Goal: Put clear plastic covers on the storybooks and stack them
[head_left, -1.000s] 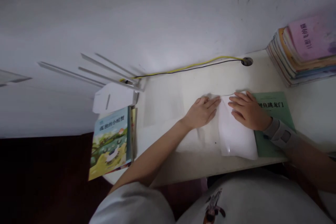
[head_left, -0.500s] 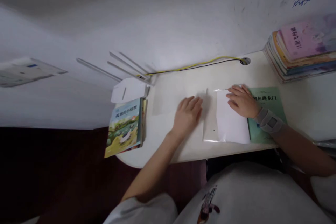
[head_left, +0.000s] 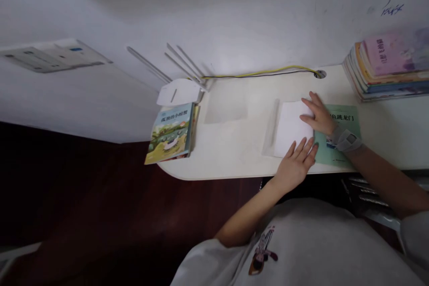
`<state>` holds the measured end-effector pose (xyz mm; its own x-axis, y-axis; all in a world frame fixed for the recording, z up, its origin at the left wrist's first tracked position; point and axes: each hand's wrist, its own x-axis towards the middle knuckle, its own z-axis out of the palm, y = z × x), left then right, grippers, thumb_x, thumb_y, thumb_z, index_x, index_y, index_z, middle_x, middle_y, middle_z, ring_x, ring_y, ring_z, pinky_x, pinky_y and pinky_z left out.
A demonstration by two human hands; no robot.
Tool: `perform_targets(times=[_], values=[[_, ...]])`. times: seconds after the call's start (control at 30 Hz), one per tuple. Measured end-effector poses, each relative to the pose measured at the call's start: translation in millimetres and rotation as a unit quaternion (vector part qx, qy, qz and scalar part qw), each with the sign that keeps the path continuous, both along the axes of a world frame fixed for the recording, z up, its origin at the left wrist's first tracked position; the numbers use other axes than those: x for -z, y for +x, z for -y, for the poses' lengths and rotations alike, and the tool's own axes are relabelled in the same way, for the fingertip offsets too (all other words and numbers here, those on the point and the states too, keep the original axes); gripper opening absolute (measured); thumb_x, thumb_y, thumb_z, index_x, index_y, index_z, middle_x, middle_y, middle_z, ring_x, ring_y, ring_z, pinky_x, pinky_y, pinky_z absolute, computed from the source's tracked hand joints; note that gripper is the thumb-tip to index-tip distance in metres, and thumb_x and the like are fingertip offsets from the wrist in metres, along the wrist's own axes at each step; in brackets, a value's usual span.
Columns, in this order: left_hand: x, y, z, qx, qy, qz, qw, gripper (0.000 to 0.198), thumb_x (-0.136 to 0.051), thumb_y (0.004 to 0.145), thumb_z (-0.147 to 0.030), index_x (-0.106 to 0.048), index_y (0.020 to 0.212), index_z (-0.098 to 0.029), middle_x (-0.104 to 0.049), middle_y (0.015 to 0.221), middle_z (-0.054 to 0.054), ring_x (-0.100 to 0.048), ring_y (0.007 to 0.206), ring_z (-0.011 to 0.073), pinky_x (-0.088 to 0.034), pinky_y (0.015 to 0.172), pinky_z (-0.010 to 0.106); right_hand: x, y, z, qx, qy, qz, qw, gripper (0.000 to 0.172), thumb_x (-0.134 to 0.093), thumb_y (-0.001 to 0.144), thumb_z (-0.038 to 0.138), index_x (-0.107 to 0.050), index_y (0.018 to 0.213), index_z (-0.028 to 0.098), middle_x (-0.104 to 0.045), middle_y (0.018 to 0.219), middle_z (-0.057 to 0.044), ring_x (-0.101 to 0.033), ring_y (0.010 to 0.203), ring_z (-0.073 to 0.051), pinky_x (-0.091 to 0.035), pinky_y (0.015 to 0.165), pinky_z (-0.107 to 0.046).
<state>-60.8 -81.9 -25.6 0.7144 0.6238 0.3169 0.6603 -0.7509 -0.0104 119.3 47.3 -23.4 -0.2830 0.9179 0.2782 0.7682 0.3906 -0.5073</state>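
A green book (head_left: pixel 350 132) lies on the white desk in front of me, with a white sheet (head_left: pixel 291 127) over its left part. Beyond the sheet's left edge reaches a strip of clear plastic cover (head_left: pixel 271 132). My left hand (head_left: pixel 295 163) rests with outstretched fingers on the sheet's lower right corner. Higher up, my right hand (head_left: pixel 317 115), a grey band on its wrist, lies with spread fingers across the sheet's right edge and the book. Neither hand grasps anything. A separate clear sheet (head_left: pixel 224 105) lies flat to the left.
At the desk's left end, a white router (head_left: pixel 179 93) with upright antennas stands behind a few picture books (head_left: pixel 172 136). A tall stack of books (head_left: pixel 385 71) is at the back right. A yellow cable (head_left: pixel 268 72) runs along the wall to a hole (head_left: pixel 321 74) in the desk (head_left: pixel 228 152).
My left hand has moved right, from the bare desk onto the white sheet. My right hand has spread its fingers at the sheet's edge. The camera view has shifted.
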Motion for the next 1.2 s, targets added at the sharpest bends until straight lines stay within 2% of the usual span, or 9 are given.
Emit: perform_targets(times=[0.27,0.4,0.5,0.67,0.8,0.9,1.0,1.07,1.2], values=[[-3.8,-21,-6,0.029,0.017,0.005,0.999,0.041,-0.042,0.097,-0.028,-0.049,0.137,-0.018,-0.047,0.146,0.009,-0.035,0.14,0.0269,-0.031,0.115,0.051,-6.7,-16,14,-0.029,0.012,0.138,0.99,0.063,-0.047,0.091,0.05,-0.043,0.142,0.013,-0.024,0.157,-0.02,-0.014,0.146,-0.035,-0.022,0.114,-0.056],[-2.5,-37,-14,-0.172,0.002,0.09,0.981,0.051,-0.047,0.095,-0.028,-0.039,0.144,-0.018,-0.04,0.15,0.016,-0.027,0.143,0.035,-0.027,0.112,0.061,-7.9,-17,15,-0.027,0.006,0.159,0.987,0.066,-0.039,0.093,0.056,-0.039,0.145,0.015,-0.022,0.158,-0.017,-0.013,0.147,-0.034,-0.02,0.115,-0.055],[-3.5,-58,-26,-0.311,-0.11,0.161,0.93,0.058,-0.043,0.093,-0.018,-0.028,0.149,-0.014,-0.048,0.143,0.021,-0.044,0.134,0.0342,-0.04,0.104,0.056,-5.6,-16,15,-0.04,-0.002,0.17,0.985,0.07,-0.034,0.093,0.061,-0.037,0.146,0.016,-0.019,0.159,-0.014,-0.011,0.147,-0.034,-0.017,0.116,-0.053],[-11.8,-83,-37,-0.383,-0.239,0.312,0.836,0.065,-0.053,0.088,-0.027,-0.029,0.149,-0.018,-0.058,0.132,0.017,-0.061,0.104,0.0241,-0.051,0.088,0.04,-0.5,-15,14,-0.091,-0.019,0.196,0.976,0.077,-0.028,0.091,0.067,-0.032,0.149,0.016,-0.017,0.16,-0.013,-0.009,0.147,-0.033,-0.012,0.119,-0.05],[-22.7,-90,-43,-0.405,-0.303,0.357,0.785,0.076,-0.061,0.082,-0.032,-0.027,0.149,-0.018,-0.057,0.132,0.016,-0.063,0.088,0.0187,-0.051,0.077,0.033,1.6,-19,11,-0.064,-0.034,0.198,0.978,0.08,-0.025,0.091,0.068,-0.029,0.15,0.015,-0.017,0.16,-0.014,-0.01,0.147,-0.032,-0.013,0.119,-0.05],[-28.3,-95,-53,-0.424,-0.315,0.287,0.799,0.066,-0.063,0.079,-0.033,-0.043,0.139,-0.013,-0.068,0.104,0.012,-0.062,0.08,0.0194,-0.047,0.073,0.032,1.0,-24,7,-0.048,-0.056,0.208,0.975,0.08,-0.025,0.091,0.067,-0.03,0.15,0.013,-0.017,0.16,-0.015,-0.01,0.147,-0.034,-0.014,0.118,-0.051],[-30.0,-98,-62,-0.407,-0.319,0.226,0.826,0.028,-0.06,0.079,-0.034,-0.067,0.097,-0.014,-0.065,0.075,0.005,-0.059,0.074,0.0196,-0.043,0.069,0.032,-2.1,-29,2,-0.037,-0.072,0.212,0.974,0.08,-0.025,0.091,0.065,-0.029,0.15,0.011,-0.017,0.159,-0.016,-0.01,0.147,-0.034,-0.013,0.118,-0.051],[-31.0,-98,-63,-0.37,-0.337,0.273,0.821,0.018,-0.058,0.077,-0.034,-0.063,0.074,-0.017,-0.062,0.069,0.003,-0.057,0.07,0.0173,-0.042,0.066,0.03,-4.6,-31,0,-0.036,-0.079,0.205,0.975,0.08,-0.025,0.092,0.064,-0.027,0.151,0.011,-0.017,0.159,-0.016,-0.01,0.147,-0.033,-0.012,0.119,-0.049],[-39.1,-90,-54,-0.258,-0.421,0.505,0.708,0.026,-0.067,0.068,-0.04,-0.054,0.067,-0.018,-0.068,0.099,0.006,-0.058,0.079,0.0142,-0.045,0.068,0.025,-6.4,-39,-1,-0.047,-0.085,0.177,0.979,0.078,-0.026,0.092,0.063,-0.026,0.151,0.011,-0.017,0.16,-0.015,-0.01,0.147,-0.031,-0.011,0.119,-0.048]])
